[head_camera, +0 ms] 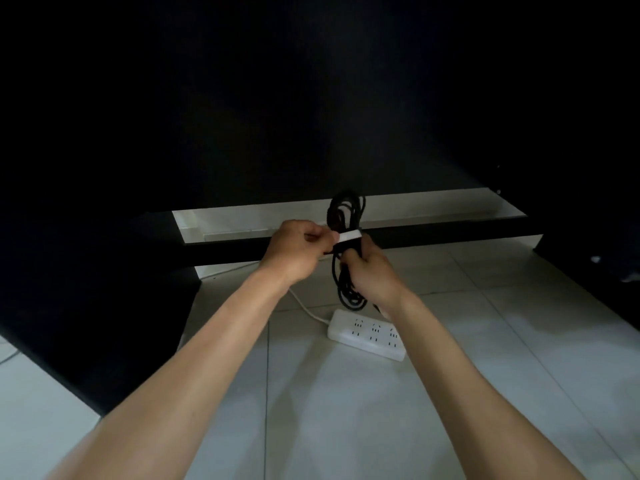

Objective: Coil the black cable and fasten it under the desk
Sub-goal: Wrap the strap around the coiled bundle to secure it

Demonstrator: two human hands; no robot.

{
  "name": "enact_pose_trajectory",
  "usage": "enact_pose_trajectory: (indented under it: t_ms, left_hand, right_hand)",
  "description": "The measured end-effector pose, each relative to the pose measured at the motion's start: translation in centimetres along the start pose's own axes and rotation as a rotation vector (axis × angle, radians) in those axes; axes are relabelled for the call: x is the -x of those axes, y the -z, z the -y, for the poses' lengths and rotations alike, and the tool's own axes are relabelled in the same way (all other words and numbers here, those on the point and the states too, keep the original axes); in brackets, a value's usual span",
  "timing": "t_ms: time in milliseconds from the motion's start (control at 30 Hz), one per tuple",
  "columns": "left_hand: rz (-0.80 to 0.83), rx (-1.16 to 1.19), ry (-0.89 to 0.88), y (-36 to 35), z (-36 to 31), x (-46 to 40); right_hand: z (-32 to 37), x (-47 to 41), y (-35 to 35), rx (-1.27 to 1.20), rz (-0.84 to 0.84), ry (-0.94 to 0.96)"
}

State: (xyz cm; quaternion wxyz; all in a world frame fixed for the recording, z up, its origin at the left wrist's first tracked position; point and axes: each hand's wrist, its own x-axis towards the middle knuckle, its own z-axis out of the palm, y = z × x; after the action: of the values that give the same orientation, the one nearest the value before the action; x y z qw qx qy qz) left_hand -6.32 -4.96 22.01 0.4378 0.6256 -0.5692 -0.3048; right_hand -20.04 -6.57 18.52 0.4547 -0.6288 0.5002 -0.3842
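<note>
The black cable (346, 216) is wound into a long upright coil in front of me, above the floor. My right hand (372, 271) grips the coil around its middle, and loops hang below and stick out above the fist. A white strap (349, 235) lies across the coil just above that hand. My left hand (299, 249) pinches the strap's left end between thumb and fingers. The dark underside of the desk (311, 98) fills the upper half of the view.
A white power strip (367, 336) lies on the pale tiled floor (346, 410) below the coil, its white cord (304, 306) running off to the left. A black crossbar (433, 239) runs low across the back. A black desk panel (86, 323) stands at left, another at right.
</note>
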Motion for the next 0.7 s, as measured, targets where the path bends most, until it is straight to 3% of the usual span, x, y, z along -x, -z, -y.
enact_pose_trajectory:
  t_ms: [267, 533, 700]
  left_hand:
    - [0.056, 0.209, 0.037, 0.9, -0.1, -0.4]
    - [0.11, 0.209, -0.001, 2.0, 0.1, -0.8]
    - [0.171, 0.357, 0.074, 1.5, 0.0, -0.4]
  right_hand:
    - [1.6, 0.2, 0.8, -0.479, 0.022, -0.056]
    - [1.3, 0.9, 0.5, -0.643, 0.078, -0.069]
    - [1.7, 1.4, 0.4, -0.615, 0.098, 0.058]
